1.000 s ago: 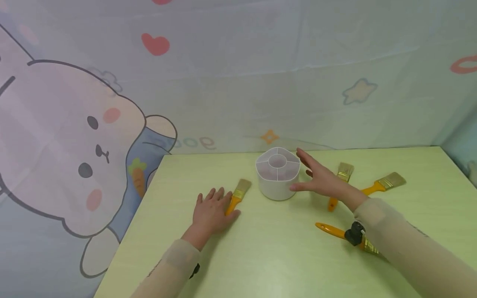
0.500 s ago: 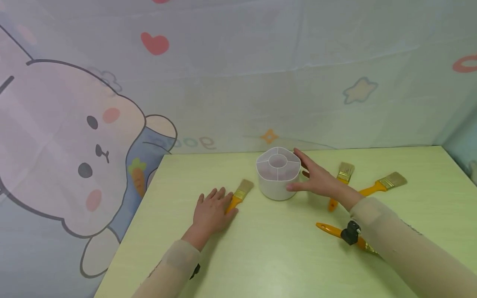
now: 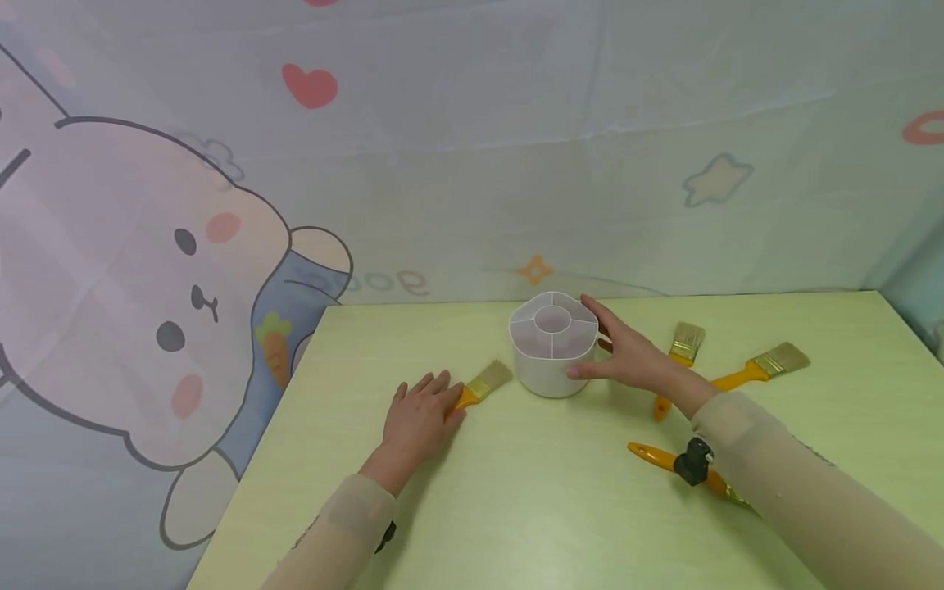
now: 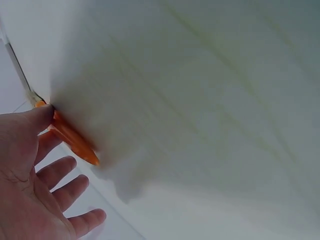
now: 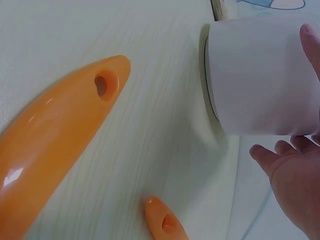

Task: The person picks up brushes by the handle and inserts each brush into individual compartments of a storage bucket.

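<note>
Near the table's middle stands a white desk organizer (image 3: 555, 373), round-walled with a central ring and several compartments. My right hand (image 3: 633, 354) holds its right side, thumb in front and fingers behind; the right wrist view shows the thumb and fingertips against the organizer wall (image 5: 260, 75). To its left, my left hand (image 3: 416, 418) pinches a paintbrush (image 3: 483, 388) with thumb and index finger, bristles pointing right toward the organizer. The other left fingers are spread. In the left wrist view the orange handle (image 4: 77, 141) sticks out past the thumb.
Right of my right hand lie two more paintbrushes, one upright in view (image 3: 683, 348) and one slanted (image 3: 770, 363). Another paintbrush (image 3: 652, 456) lies nearer, partly under my right forearm. A printed cloth (image 3: 457, 164) hangs behind the table's back edge.
The paintbrush in my left hand has swung so its bristles point further right. My right hand has closed in a little on the organizer, which stays in place.
</note>
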### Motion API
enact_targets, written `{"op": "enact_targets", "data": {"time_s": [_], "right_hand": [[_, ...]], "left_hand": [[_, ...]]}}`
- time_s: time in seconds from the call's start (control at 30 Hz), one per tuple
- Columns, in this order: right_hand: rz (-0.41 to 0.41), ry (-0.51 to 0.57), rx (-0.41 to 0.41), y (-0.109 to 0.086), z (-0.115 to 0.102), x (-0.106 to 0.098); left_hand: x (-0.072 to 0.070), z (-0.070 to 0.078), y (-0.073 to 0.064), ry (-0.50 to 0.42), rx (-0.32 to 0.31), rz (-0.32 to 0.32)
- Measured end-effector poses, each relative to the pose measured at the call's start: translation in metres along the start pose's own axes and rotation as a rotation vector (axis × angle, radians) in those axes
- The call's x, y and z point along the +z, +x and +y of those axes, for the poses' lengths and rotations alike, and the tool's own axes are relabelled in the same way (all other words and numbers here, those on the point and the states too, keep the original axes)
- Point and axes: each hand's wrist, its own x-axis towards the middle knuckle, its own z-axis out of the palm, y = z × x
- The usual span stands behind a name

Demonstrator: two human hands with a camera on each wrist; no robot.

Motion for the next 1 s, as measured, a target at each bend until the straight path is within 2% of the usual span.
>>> {"op": "enact_targets", "data": {"time_s": [0.7,1.0], "right_hand": [[0.01,0.05,0.003,0.0006,0.0002,0.0023],[0.014,0.056,0.008,0.0019,0.0038,0.0025]], "left_hand": [[-0.0006,0.0007,0.0023,-0.052,0.001,0.062],[0.0024,0.0013,0.0054,-0.127,0.018,0.084]]}}
